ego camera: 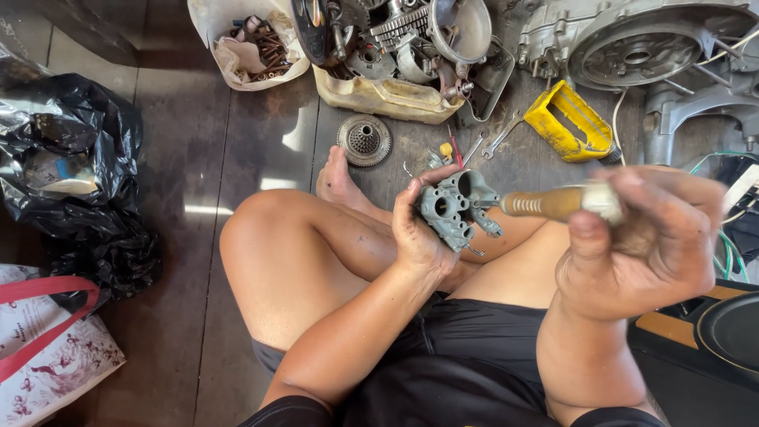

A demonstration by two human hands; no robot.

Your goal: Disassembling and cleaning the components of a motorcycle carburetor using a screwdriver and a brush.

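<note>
While the person sits cross-legged on the dark floor (182,158), the left hand (419,233) holds a small grey metal carburettor body (452,207) above the knees, fingers curled round its near side and thumb over the top. The right hand (644,237) is closed in a fist around the pale end of a screwdriver (553,202), whose amber handle points left so that its tip meets the right side of the carburettor body.

Beyond the bare foot (340,182), a round toothed gear (364,140) lies flat on the floor. Near it, a few small spanners (500,136) and loose bits lie scattered. A cream plastic tub (379,95) farther back is heaped with gears and engine parts, and beside it to the left a white bag (257,51) holds rusty bolts. A yellow metal bracket (569,122) lies to the right of the spanners, just in front of a large grey engine casing (632,47). At the left edge, a crumpled black plastic bag (71,182) sits on the floor, with a white bag with a red strap (47,348) nearer the camera.
</note>
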